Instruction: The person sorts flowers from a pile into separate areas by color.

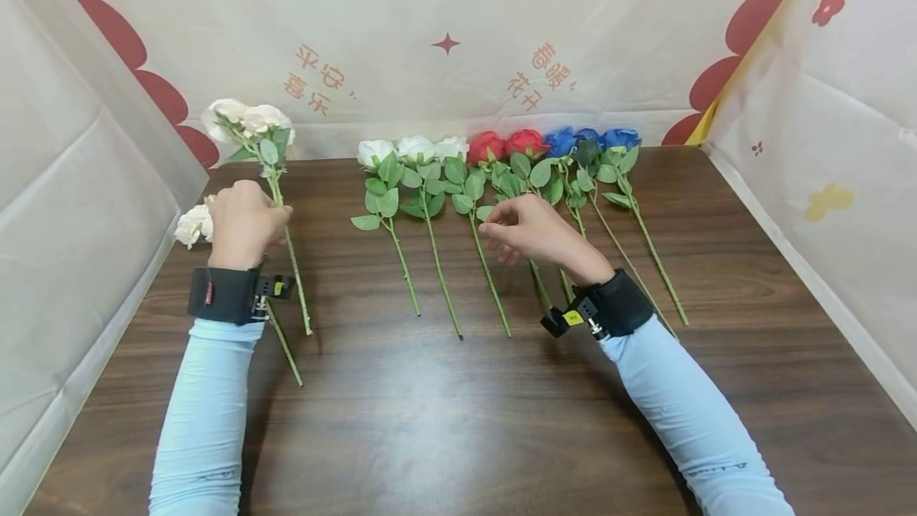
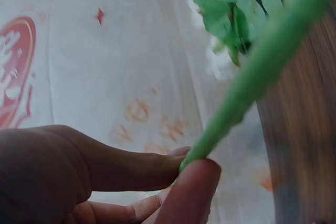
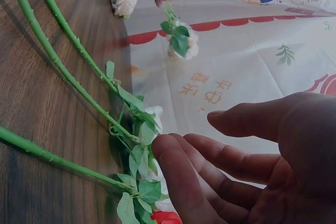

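My left hand [image 1: 247, 217] pinches the green stem of a pale cream rose [image 1: 267, 119] between thumb and fingers, and the bloom points toward the back cloth. In the left wrist view the stem [image 2: 247, 87] runs up from the fingertips. Under that hand, another cream rose [image 1: 193, 227] lies on the table, partly hidden by the hand and wrist. My right hand [image 1: 533, 231] hovers over the row of roses with loosely bent fingers and holds nothing. Closest to its fingertips is the stem of a white rose [image 1: 451, 148].
Along the back of the wooden table [image 1: 430, 420] lie white roses [image 1: 415, 150], red roses [image 1: 526, 142] and blue roses [image 1: 621, 138], their stems toward me. A printed cloth [image 1: 401, 86] stands behind them, with cloth walls on both sides.
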Demonstrator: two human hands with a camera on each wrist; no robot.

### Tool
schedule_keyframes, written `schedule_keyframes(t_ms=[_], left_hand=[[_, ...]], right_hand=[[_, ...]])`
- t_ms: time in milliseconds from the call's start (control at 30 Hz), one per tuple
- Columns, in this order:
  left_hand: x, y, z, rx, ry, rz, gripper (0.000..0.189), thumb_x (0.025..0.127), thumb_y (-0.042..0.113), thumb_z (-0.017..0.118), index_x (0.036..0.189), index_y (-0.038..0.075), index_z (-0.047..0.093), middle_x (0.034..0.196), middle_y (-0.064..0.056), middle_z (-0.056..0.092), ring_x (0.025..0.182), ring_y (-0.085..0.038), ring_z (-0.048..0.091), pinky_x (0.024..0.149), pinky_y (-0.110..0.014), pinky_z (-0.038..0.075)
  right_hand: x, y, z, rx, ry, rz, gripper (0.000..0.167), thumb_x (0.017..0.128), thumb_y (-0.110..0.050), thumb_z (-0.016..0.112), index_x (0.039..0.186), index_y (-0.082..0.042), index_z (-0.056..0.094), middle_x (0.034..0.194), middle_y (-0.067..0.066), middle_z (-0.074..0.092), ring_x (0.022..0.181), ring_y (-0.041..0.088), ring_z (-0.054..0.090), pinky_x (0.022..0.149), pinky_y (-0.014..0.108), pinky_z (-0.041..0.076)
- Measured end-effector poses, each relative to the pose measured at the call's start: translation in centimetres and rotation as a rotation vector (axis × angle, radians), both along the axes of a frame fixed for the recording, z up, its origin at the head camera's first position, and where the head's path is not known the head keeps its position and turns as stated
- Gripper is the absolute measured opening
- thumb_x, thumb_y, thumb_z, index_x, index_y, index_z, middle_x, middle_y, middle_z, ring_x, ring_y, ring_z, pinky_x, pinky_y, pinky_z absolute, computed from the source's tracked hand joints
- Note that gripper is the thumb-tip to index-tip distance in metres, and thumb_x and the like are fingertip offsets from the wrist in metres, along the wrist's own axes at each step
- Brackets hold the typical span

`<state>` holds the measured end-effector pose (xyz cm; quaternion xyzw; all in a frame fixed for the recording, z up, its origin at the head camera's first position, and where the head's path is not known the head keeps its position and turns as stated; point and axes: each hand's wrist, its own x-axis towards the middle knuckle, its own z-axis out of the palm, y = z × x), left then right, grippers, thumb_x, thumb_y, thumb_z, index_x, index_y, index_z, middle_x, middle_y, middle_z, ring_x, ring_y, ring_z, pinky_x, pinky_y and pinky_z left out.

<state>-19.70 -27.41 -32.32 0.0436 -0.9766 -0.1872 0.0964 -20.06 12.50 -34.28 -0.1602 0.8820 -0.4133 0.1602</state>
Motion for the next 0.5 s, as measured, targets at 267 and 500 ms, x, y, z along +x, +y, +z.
schedule_keyframes(t_ms=[267,500], left_hand=[[1.6,4.3,1.0,0.058,0.066,-0.104,0.046,0.095,0.022,0.067,0.052,0.01,0.072,0.045,0.0,0.063,0.068,-0.039,0.066,0.066,-0.046,0.047],[2.4,8.1,1.2,0.15,0.013,-0.207,0.023,0.097,0.023,0.07,0.086,0.007,0.082,0.057,-0.005,0.072,0.07,-0.031,0.07,0.089,-0.053,0.052]], right_hand=[[0.0,-0.2,-0.1,0.002,-0.005,0.003,0.023,0.103,-0.024,0.064,0.11,-0.004,0.073,0.096,0.019,0.077,0.069,0.025,0.074,0.071,0.049,0.065],[0.1,-0.6,-0.2,-0.006,-0.012,0.006,0.026,0.104,-0.024,0.063,0.113,-0.002,0.073,0.095,0.019,0.076,0.07,0.025,0.073,0.068,0.045,0.065]])
